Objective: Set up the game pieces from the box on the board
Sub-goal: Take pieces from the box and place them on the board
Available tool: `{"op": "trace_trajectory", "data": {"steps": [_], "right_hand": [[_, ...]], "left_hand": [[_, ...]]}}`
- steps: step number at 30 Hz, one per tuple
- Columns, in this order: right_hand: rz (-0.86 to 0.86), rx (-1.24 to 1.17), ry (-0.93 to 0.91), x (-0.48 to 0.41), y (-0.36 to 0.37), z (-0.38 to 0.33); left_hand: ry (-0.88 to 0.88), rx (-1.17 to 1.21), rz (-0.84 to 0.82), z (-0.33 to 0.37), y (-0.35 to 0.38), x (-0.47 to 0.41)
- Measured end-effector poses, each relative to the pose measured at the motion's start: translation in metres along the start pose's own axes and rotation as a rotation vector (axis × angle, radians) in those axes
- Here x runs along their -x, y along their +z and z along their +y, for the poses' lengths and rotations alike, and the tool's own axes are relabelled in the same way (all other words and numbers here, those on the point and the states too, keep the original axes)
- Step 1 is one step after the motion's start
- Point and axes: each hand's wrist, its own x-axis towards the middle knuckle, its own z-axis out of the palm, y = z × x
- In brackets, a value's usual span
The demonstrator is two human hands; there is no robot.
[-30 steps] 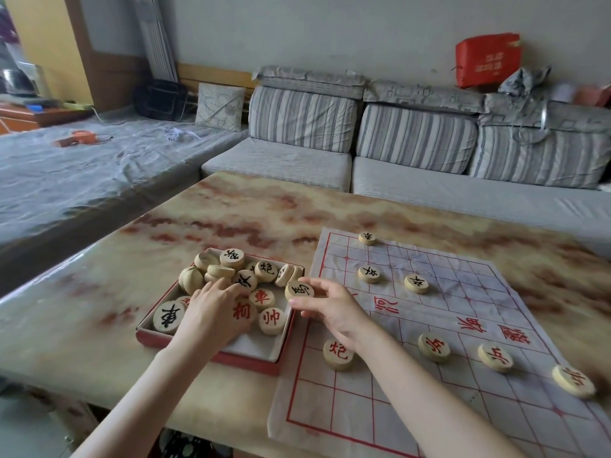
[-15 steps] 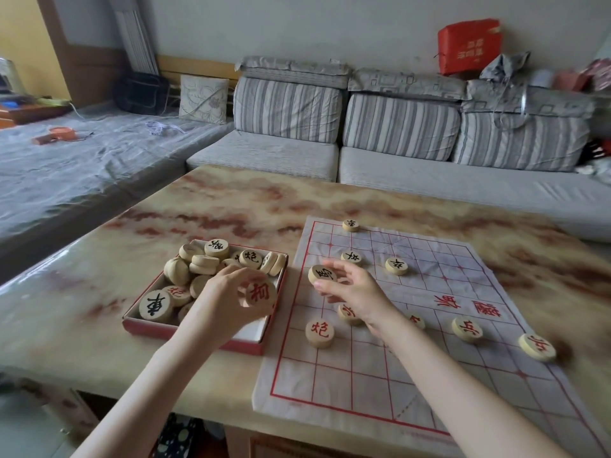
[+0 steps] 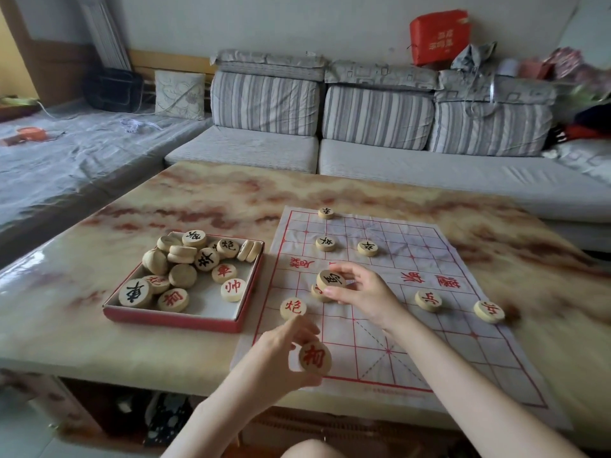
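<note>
A shallow red-edged box (image 3: 172, 317) on the marble table holds several round wooden game pieces marked in red or black. To its right lies the cloth board (image 3: 393, 328) with red grid lines. My left hand (image 3: 281, 355) hovers over the board's near left corner, shut on a red-marked piece (image 3: 315, 357). My right hand (image 3: 362, 292) is above the board's middle, pinching a black-marked piece (image 3: 330, 279). Several pieces stand on the board: three black ones at the far left (image 3: 325, 243), a red one (image 3: 293, 308) near my left hand, two red ones at right (image 3: 428, 300).
The marble table (image 3: 205, 206) extends beyond the box and board. A striped grey sofa (image 3: 377, 127) runs behind the table. A covered bed (image 3: 66, 160) lies to the left. My knee shows at the bottom edge.
My left hand lifted a red piece out of the box and carried it right, down to the board's near corner. My right hand carried its black piece from the box edge over the board.
</note>
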Motion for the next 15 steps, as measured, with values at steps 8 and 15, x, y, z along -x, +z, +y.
{"op": "trace_trajectory", "data": {"steps": [8,15], "right_hand": [[0.033,0.026,0.014,0.015,-0.009,0.002],[0.029,0.063,0.022,0.013,-0.014,0.006]], "left_hand": [[-0.011,-0.044,-0.025,0.000,0.020,0.002],[-0.010,-0.064,-0.019,0.002,0.018,0.001]]}}
